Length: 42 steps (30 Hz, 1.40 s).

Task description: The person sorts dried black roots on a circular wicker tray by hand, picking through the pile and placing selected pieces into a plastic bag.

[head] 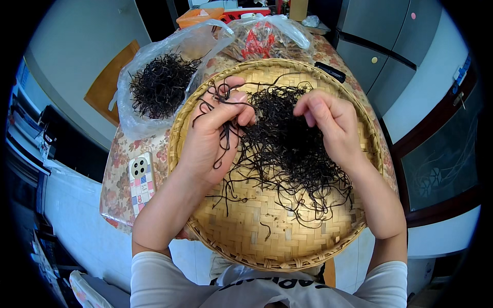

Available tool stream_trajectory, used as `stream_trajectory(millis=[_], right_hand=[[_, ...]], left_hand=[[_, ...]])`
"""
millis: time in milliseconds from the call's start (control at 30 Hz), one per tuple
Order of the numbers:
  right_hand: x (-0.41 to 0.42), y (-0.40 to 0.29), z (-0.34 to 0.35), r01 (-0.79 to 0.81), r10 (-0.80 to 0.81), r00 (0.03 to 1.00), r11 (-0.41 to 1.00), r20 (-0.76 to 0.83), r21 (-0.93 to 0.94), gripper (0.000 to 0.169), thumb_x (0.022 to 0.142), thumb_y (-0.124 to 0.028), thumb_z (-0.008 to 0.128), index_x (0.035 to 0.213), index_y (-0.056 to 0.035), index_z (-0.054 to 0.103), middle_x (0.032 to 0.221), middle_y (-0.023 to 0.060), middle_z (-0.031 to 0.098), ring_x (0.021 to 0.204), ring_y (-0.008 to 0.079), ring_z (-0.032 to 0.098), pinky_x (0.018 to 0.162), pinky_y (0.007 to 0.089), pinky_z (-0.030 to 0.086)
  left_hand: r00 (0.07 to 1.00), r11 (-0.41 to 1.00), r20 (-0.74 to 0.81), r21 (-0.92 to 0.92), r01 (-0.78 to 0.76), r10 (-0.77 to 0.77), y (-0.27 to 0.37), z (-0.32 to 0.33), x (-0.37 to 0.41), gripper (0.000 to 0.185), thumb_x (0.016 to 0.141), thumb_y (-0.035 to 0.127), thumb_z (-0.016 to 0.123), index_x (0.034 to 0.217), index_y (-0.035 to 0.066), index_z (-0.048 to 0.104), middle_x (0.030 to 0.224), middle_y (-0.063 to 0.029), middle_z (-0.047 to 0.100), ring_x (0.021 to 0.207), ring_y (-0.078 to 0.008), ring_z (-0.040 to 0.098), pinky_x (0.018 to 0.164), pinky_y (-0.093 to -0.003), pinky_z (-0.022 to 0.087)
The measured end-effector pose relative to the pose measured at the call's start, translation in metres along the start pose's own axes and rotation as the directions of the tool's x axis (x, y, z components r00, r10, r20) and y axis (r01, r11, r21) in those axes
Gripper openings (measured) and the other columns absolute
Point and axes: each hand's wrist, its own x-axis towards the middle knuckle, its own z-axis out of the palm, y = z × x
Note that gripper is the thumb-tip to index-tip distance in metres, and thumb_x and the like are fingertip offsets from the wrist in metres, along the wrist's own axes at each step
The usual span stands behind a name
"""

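Observation:
My left hand (219, 127) holds several thin dark dried strands (227, 134) between thumb and fingers, above the left part of a round woven bamboo tray (246, 240). A tangled heap of the same dark strands (296, 138) lies in the tray. My right hand (327, 123) is over the right side of the heap, thumb and forefinger drawn together; whether a strand is pinched there cannot be told. One long strand arches from my left hand toward the tray's far side. A short loose piece (266, 231) lies nearer to me on the weave.
Left of the tray, an open clear plastic bag (131, 123) holds another dark heap (163, 84). A phone in a patterned case (141, 183) lies on the floral tablecloth (115, 192). Beyond the tray are a full plastic bag (269, 38), an orange container (200, 16) and a black object (330, 72).

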Motion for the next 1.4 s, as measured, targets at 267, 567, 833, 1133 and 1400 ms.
stream_trajectory(millis=[267,567,833,1133,1400], right_hand=[[0.008,0.016,-0.002,-0.115,0.123,0.992,0.956,0.016,-0.269,0.007,0.079,-0.008,0.059,0.084,-0.0031,0.06,0.071,0.0049,0.057,0.062,0.0135,0.052,0.059,0.0261,0.042],[0.001,0.02,0.007,0.181,-0.027,0.966,0.781,0.257,-0.598,0.012,0.07,-0.012,0.066,0.081,-0.0077,0.063,0.072,0.0067,0.056,0.074,0.0248,0.056,0.067,0.0357,0.046],[0.006,0.01,0.0,-0.071,0.07,0.997,0.947,-0.015,-0.314,0.007,0.075,-0.008,0.062,0.08,-0.0043,0.059,0.071,0.0037,0.055,0.065,0.0144,0.053,0.062,0.0258,0.043],[0.011,0.014,-0.016,-0.077,0.086,0.989,0.994,-0.121,0.08,0.006,0.079,-0.008,0.06,0.077,-0.004,0.055,0.073,-0.0044,0.052,0.068,0.0031,0.046,0.062,0.0175,0.037],[0.007,0.005,-0.013,0.046,-0.04,0.995,0.997,0.087,-0.067,0.005,0.074,-0.006,0.061,0.075,-0.0032,0.056,0.064,-0.0041,0.05,0.06,0.0044,0.044,0.057,0.0193,0.036]], left_hand=[[0.998,0.986,-0.008,-0.154,0.066,-0.068,0.003,-0.003,-0.001,0.022,0.082,0.002,0.046,0.104,-0.001,0.045,0.073,-0.0023,0.045,0.066,-0.0124,0.042,0.064,-0.0293,0.039],[0.997,0.991,-0.005,-0.103,0.081,-0.082,0.003,0.0,0.0,0.016,0.081,-0.002,0.05,0.097,0.0,0.047,0.073,-0.0022,0.045,0.062,-0.0104,0.041,0.051,-0.0222,0.035],[0.992,0.989,0.0,-0.073,0.126,-0.126,0.003,-0.004,-0.001,0.018,0.081,-0.001,0.051,0.098,0.002,0.047,0.069,-0.0009,0.043,0.056,-0.0094,0.039,0.047,-0.0221,0.034],[0.995,0.978,-0.013,-0.188,0.092,-0.096,0.002,-0.002,0.002,0.019,0.091,0.013,0.045,0.105,0.001,0.046,0.067,0.0011,0.035,0.061,-0.0084,0.037,0.051,-0.0211,0.035],[0.972,0.894,0.091,0.382,-0.234,0.216,-0.002,0.001,-0.003,0.027,0.093,0.022,0.044,0.101,0.0,0.058,0.093,-0.0043,0.059,0.088,-0.012,0.054,0.08,-0.0256,0.042]])
